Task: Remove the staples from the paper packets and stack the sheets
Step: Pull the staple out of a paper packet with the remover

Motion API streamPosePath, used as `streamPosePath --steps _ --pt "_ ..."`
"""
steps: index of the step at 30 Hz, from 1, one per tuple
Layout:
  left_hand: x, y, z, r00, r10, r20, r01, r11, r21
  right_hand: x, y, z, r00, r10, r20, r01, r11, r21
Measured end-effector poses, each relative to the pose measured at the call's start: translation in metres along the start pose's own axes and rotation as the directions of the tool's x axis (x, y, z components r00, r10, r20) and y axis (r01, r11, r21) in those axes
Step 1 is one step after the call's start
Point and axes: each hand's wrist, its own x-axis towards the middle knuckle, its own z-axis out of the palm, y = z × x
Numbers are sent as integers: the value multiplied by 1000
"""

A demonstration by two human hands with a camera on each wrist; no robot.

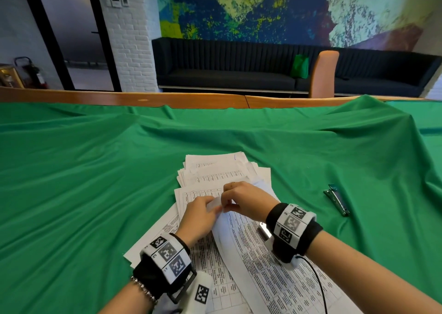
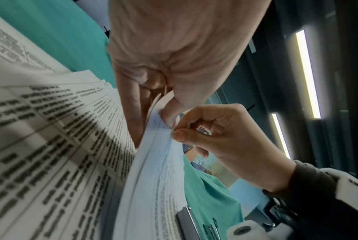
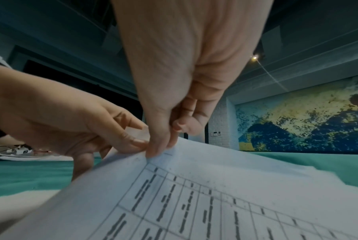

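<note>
Where both hands [image 1: 223, 205] meet, fingertips [image 2: 177, 134] pinch the packet's corner [image 1: 215, 202].

Wooden-edged table [image 1: 208, 101] wearing a rumpled green cloth [image 1: 95, 170], loose printed sheets [image 1: 222, 170] lying fanned near the front edge at the middle, a metal staple remover [image 1: 336, 200] resting toward the right edge

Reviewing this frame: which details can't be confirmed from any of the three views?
- Staple: not discernible at the lifted corner of the white printed paper packet; the left hand and right hand cover it in the head view, and the wrist views are too blurred.
- Printed table text: blurred in every view.
- Small silver metal tool on the green cloth: too small to identify.
- Packet's near edge: cut off by the frame.
</note>
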Motion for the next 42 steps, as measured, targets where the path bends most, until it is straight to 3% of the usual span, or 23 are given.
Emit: streamPosePath --steps 5,16,20,22,24,26,28,30,32,36,42 --pt "1 1 -3 1000 22 0 -22 1000 5 3 6 -5 998 17 68 -20 999 48" --pt "7 2 1 999 -32 41 38 988 -148 -8 31 -3 990 121 73 -141 902 407" --pt "9 1 2 999 -32 -29 31 999 -37 -9 20 -6 985 73 155 -144 843 518" --pt "7 2 2 999 3 -42 -2 1000 11 -11 14 -10 991 82 109 -125 863 489" --pt "8 4 -2 1000 17 -22 -16 999 36 -14 27 -19 977 215 -16 -190 894 406" --pt "9 2 -5 1000 -13 -19 16 993 120 -27 62 -28 899 431 -75 -394 872 292" --pt "11 -1 -7 999 -43 -2 42 979 201 -47 100 -35 780 622 -62 -610 779 146" --pt "14 -1 -9 999 -48 25 42 978 204 -69 125 -35 679 732 -54 -728 681 85" --pt "18 -3 -10 997 -51 60 39 982 185 -88 137 -33 610 791 -52 -785 611 96" --pt "26 1 -13 994 -66 89 50 983 177 -112 149 -29 509 860 -44 -849 510 137" --pt "31 8 -11 991 -44 126 14 973 229 -120 157 -35 430 901 -60 -880 433 193"
